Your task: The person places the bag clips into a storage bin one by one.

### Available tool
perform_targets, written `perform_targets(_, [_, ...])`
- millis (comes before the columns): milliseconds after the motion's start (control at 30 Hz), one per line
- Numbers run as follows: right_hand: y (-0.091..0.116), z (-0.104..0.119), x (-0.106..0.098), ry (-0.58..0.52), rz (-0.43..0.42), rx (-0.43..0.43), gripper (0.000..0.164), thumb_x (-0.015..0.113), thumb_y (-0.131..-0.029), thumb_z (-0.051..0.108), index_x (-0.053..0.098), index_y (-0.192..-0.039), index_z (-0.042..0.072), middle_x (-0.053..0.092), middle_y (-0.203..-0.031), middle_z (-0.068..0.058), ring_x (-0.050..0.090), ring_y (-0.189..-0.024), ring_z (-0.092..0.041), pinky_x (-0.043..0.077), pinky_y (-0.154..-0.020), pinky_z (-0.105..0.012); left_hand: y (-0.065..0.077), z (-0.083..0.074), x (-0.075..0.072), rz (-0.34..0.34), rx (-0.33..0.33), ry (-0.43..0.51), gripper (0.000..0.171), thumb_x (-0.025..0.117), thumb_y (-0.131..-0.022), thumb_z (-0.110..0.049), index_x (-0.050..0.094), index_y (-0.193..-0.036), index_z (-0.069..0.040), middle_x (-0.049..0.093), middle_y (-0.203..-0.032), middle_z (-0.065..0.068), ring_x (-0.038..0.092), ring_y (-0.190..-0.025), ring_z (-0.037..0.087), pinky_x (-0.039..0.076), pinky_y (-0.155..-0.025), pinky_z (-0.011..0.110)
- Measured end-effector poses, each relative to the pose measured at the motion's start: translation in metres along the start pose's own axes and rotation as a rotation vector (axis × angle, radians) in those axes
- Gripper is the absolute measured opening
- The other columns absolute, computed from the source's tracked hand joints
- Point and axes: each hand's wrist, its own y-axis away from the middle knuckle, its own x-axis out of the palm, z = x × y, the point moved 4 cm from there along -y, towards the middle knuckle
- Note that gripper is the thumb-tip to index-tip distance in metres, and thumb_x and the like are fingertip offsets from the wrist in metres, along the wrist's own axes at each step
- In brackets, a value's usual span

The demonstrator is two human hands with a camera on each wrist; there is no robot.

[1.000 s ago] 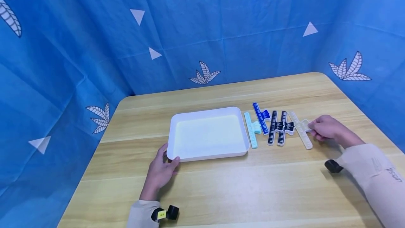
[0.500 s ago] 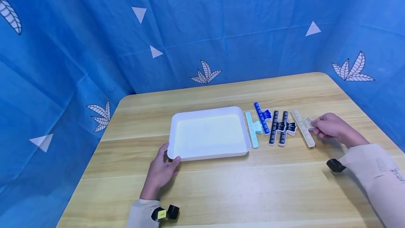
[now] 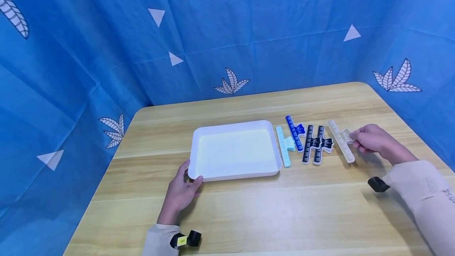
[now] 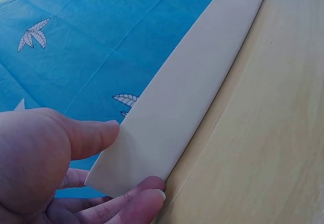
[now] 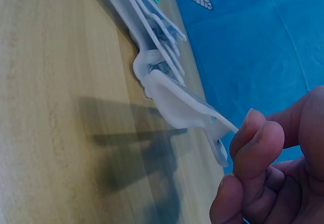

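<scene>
My right hand [image 3: 371, 139] pinches the grip tab of a translucent whitish music book clip [image 3: 340, 141] with piano-key marks. In the right wrist view, the clip [image 5: 177, 105] is tilted and raised over the table, casting a shadow below. To its left lie two black piano-key clips [image 3: 307, 145], a dark blue clip [image 3: 294, 132] and a mint clip [image 3: 282, 145]. My left hand [image 3: 180, 193] holds the near-left corner of a white rectangular tray [image 3: 234, 177]. In the left wrist view, thumb and fingers bracket the corner of the tray's wall [image 4: 187, 82].
Everything stands on a light wood table [image 3: 249, 216]. A blue curtain [image 3: 213, 31] with white leaves and triangles hangs behind and beside it. The tray's right edge is close to the mint clip. Black wrist-camera mounts [image 3: 193, 238] sit by both sleeves.
My right hand has drawn the whitish clip slightly away and to the right, up off the table and farther from the black clips. The left hand and tray stay put.
</scene>
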Motion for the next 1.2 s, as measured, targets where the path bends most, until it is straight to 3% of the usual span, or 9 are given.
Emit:
perform_targets(833, [-0.001, 0.014, 0.008, 0.004, 0.025, -0.021, 0.029, 0.038, -0.095, 0.018, 0.051, -0.094, -0.008, 0.052, -0.065, -0.002, 0.047, -0.052, -0.009, 0.042, -0.050, -0.025, 0.000, 0.001, 0.000, 0.011, -0.011, 0.008, 0.070, 0.062, -0.088, -0.026, 0.021, -0.144, -0.019, 0.036, -0.137, 0.020, 0.063, -0.072, 0.018, 0.050, -0.059, 0.030])
perform_targets(1200, [-0.004, 0.022, 0.012, 0.013, 0.026, -0.032, 0.029, 0.038, -0.095, 0.018, 0.050, -0.097, -0.008, 0.052, -0.066, -0.002, 0.047, -0.054, -0.010, 0.043, -0.051, -0.026, 0.000, 0.001, 0.000, 0.008, 0.001, 0.024, 0.069, 0.062, -0.088, -0.022, 0.021, -0.144, -0.018, 0.036, -0.137, 0.021, 0.063, -0.078, 0.019, 0.051, -0.059, 0.030])
